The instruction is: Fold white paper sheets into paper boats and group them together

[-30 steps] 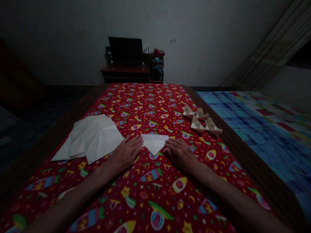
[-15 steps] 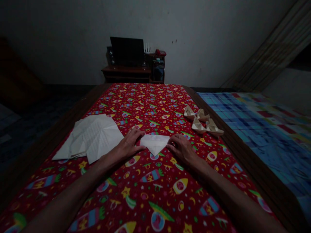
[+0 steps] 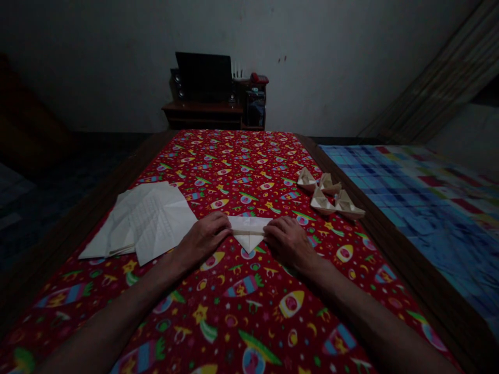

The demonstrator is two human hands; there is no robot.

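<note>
A folded sheet of white paper [image 3: 249, 236] lies flat on the red patterned cloth, with a straight band along its far side and a point facing me. My left hand [image 3: 208, 234] is closed on the left end of the band. At the right end, my right hand [image 3: 286, 239] pinches the paper, fingers curled over the edge. Both ends of the paper are partly hidden under my fingers. To the left is a stack of creased white paper sheets [image 3: 152, 218]. Several folded paper boats [image 3: 323, 202] sit together on the right.
The red cloth [image 3: 241, 311] with rocket prints covers a long surface with dark brown edges [image 3: 421, 291]. A blue checked sheet [image 3: 374, 182] lies off to the right. Against the far wall stands a desk [image 3: 202, 108] with a dark monitor [image 3: 205, 77] and a red telephone [image 3: 259, 78].
My fingers have closed in on both ends of the folded paper. The band along its far side now shows a raised or folded lower edge. The view has shifted slightly.
</note>
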